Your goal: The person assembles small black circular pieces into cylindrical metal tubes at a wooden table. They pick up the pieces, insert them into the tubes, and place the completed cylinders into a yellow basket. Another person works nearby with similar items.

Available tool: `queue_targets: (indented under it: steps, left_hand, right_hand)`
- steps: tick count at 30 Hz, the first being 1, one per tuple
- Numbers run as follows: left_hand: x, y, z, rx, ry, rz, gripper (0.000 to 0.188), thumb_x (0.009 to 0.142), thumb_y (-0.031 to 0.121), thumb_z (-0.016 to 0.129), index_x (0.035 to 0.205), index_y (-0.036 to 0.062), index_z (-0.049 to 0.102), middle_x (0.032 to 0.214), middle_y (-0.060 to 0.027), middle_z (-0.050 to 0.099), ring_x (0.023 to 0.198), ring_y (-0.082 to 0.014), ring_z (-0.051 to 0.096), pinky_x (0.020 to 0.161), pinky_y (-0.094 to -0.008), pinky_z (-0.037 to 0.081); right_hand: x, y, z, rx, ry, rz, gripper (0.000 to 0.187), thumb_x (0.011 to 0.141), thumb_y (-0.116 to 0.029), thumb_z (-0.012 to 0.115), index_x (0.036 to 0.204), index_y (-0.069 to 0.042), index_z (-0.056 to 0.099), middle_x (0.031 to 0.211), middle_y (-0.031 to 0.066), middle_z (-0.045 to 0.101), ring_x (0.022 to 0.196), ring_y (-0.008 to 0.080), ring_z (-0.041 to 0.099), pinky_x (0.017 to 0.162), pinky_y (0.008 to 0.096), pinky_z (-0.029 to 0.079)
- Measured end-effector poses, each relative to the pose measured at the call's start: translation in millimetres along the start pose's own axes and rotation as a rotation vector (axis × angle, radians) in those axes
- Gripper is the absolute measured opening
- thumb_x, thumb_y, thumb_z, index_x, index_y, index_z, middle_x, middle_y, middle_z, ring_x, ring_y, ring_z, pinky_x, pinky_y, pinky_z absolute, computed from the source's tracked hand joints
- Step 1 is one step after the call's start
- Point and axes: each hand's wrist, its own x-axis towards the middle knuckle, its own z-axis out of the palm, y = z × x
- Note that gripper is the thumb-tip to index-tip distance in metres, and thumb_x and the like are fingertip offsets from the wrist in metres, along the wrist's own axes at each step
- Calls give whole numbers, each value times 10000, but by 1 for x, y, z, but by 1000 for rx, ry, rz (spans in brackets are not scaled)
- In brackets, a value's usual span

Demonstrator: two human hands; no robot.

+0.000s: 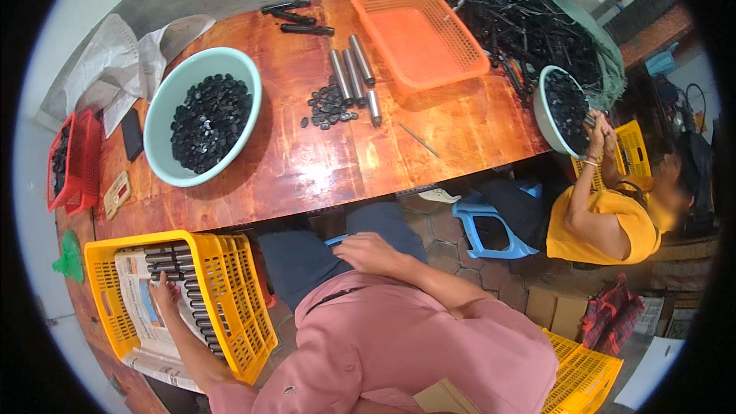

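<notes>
My left hand [165, 291] reaches into a yellow plastic crate [238, 299] at the lower left. Its fingers close around the end of a dark tube [162, 276]. More dark tubes [201, 307] lie in a row beside it, on newspaper [132, 280] that lines the crate. Over my lap, my right hand [369, 253] rests with its fingers loosely extended, and no held thing shows. Just past its fingertips is a bit of blue [335, 241], too small to name.
On the wooden table [307, 176] stand a pale green basin [157, 138] of black caps, an orange basket [418, 38], metal tubes [354, 69] and loose black caps [328, 106]. A black pile [529, 27] lies farther right. A person in yellow [598, 215] works beside another basin [546, 119].
</notes>
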Motion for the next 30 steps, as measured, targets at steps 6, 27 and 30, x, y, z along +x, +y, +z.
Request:
queue_targets:
  steps: [6, 27, 30]
  left_hand:
    - [27, -22, -5, 16, 30, 43, 785, 933, 254, 745, 1552, 149, 275, 668, -59, 594, 438, -175, 561, 382, -299, 473]
    - [-193, 197, -14, -88, 61, 1111, 421, 1038, 90, 582, 1447, 42, 492, 858, -8, 559, 765, -86, 539, 709, -225, 474]
    - [-274, 239, 29, 64, -93, 1286, 345, 998, 23, 616, 1343, 33, 601, 941, -34, 622, 816, -104, 586, 780, -245, 504]
  right_hand:
    - [36, -10, -81, -199, 372, -69, 126, 836, -81, 712, 952, -32, 722, 755, 94, 652, 667, 270, 643, 631, 398, 514]
    - [45, 99, -176, -650, 556, 580, 94, 847, -85, 698, 886, -23, 638, 857, 183, 637, 828, 391, 653, 711, 493, 516]
    - [52, 120, -179, -702, 581, 546, 77, 868, -84, 663, 904, -23, 633, 872, 192, 646, 806, 409, 657, 691, 502, 518]
